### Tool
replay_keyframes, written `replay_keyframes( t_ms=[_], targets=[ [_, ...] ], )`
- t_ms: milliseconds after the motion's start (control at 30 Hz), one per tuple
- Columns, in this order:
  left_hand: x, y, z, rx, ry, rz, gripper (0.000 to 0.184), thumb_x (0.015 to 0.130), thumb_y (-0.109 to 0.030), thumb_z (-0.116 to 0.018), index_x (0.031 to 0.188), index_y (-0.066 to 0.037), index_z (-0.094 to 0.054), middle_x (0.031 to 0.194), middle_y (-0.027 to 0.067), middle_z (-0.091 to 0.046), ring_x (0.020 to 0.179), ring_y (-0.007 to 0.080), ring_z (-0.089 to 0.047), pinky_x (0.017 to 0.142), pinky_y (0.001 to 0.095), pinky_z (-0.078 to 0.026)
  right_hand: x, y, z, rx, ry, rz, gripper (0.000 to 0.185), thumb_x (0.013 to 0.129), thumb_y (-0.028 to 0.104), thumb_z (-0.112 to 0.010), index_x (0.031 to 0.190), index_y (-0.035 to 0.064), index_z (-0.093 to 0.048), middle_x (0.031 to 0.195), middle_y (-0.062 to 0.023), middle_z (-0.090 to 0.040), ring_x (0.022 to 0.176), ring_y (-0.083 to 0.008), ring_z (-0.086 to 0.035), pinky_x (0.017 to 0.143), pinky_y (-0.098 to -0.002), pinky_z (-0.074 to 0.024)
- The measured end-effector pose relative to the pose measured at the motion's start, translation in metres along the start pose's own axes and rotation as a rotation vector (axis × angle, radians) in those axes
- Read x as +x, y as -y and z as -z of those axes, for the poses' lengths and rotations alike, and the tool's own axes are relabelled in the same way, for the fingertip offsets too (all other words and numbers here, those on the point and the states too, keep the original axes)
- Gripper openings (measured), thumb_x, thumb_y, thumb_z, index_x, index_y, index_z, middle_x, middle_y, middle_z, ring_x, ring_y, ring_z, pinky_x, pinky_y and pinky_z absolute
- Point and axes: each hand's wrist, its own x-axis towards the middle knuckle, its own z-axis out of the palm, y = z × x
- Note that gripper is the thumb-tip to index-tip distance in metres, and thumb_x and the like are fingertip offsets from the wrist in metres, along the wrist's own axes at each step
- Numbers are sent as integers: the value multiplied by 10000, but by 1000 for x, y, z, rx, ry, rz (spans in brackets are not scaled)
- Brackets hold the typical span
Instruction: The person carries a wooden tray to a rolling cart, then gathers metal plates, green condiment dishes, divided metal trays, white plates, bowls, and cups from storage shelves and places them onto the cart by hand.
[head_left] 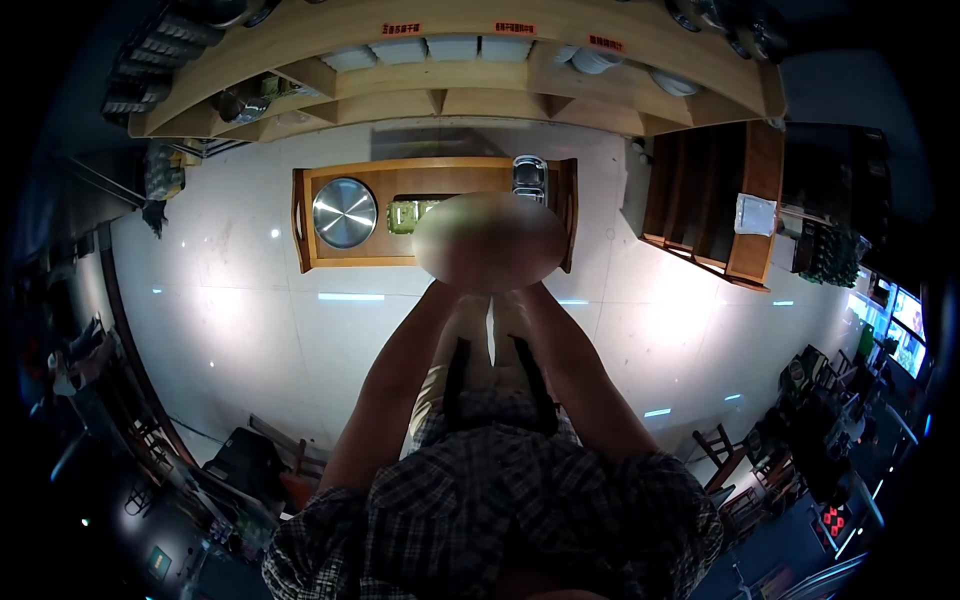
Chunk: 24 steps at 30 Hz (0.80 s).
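Both my forearms reach forward over a low wooden table, close together. A blurred oval patch covers my two hands, so neither the fingers nor anything they hold can be made out. Left of the patch, a round metal tray (345, 213) lies on the wooden table (400, 262). A green patterned item (402, 217) with pale parts sits between the round tray and the patch, which partly covers it. Just behind the patch, toward the right end, stands a shiny metal compartment tray (529, 175).
A long curved wooden shelf (440, 103) with white containers and red labels spans the far side. At the right stands a brown wooden cabinet (755, 190) with a white cloth-like item (755, 214) on it. Chairs (718, 450) are at the lower right, a dark bag-like object (245, 462) lower left.
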Motion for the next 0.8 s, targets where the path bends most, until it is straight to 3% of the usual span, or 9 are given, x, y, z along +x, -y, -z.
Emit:
replay_keyframes(
  t_ms=[67, 133, 200, 233, 433, 567, 667, 733, 800],
  targets=[
    [4, -12, 14, 291, 113, 36, 678, 804, -433, -581, 1350, -73, -406, 1375, 124, -384, 1295, 288, -304, 1062, 441, -223, -5, 1, 11, -18, 118, -72, 893, 834, 615, -519, 1424, -12, -280, 1520, -209, -125, 1394, -383, -146, 1080, -595, -214],
    [2, -23, 29, 586, 230, 72, 849, 772, -630, -523, 1395, -75, -363, 1449, 122, -308, 1381, 299, -161, 1124, 471, -65, -6, -8, 9, -73, 147, -43, 647, 983, 476, -124, 1495, 94, -20, 1554, -145, 19, 1431, -300, -18, 1173, -387, -33],
    [-1, -28, 34, 737, 298, 75, 940, 757, -729, -494, 1417, -77, -342, 1485, 120, -270, 1423, 305, -90, 1155, 486, 14, 0, -37, -4, 121, -130, 11, 444, 920, 275, -284, 1306, 56, -271, 1404, -231, -218, 1313, -384, -209, 1100, -444, -188],
    [-1, -25, 33, 701, 183, -33, 852, 772, -644, -505, 1388, -73, -369, 1450, 124, -313, 1378, 295, -161, 1121, 468, -59, 0, -51, 0, 307, -410, 78, 277, 857, 74, -443, 1116, 18, -522, 1254, -316, -455, 1196, -468, -399, 1027, -501, -343],
    [19, -35, 32, 508, -462, -606, 443, 825, -202, -563, 1240, -59, -506, 1280, 139, -523, 1125, 261, -531, 924, 383, -434, -15, -120, 26, 438, -460, 123, 385, 803, -11, -540, 1182, 15, -478, 1097, -198, -552, 970, -337, -571, 836, -418, -485],
    [28, -38, -5, 458, -489, -542, 395, 827, -197, -557, 1204, -84, -530, 1211, 125, -559, 1067, 263, -556, 879, 386, -456, -4, -171, 24, 550, -455, 127, 388, 810, -25, -523, 1192, 26, -480, 1130, -202, -562, 938, -314, -607, 796, -378, -499],
    [61, -3, -70, -565, -159, -152, 368, 812, -175, -577, 1168, -91, -544, 1114, 115, -590, 983, 271, -580, 831, 388, -477, 10, -205, 45, 712, -479, 185, 336, 858, 2, -507, 1192, 30, -482, 1058, -178, -608, 858, -256, -640, 749, -342, -515],
    [64, -87, -71, 280, -565, -651, 357, 808, -157, -606, 1152, -91, -541, 1009, 103, -596, 895, 264, -584, 767, 394, -486, 23, -231, 74, 796, -367, 152, 297, 884, 21, -491, 1181, 29, -491, 1016, -164, -625, 835, -230, -645, 733, -325, -519],
    [80, -120, -97, 328, -300, -417, 363, 798, -123, -617, 1150, -73, -542, 995, 121, -585, 880, 270, -577, 741, 410, -476, 39, -268, 100, 867, -242, 116, 262, 909, 40, -474, 1169, 27, -500, 974, -150, -642, 812, -204, -651, 717, -307, -523]
  ],
)
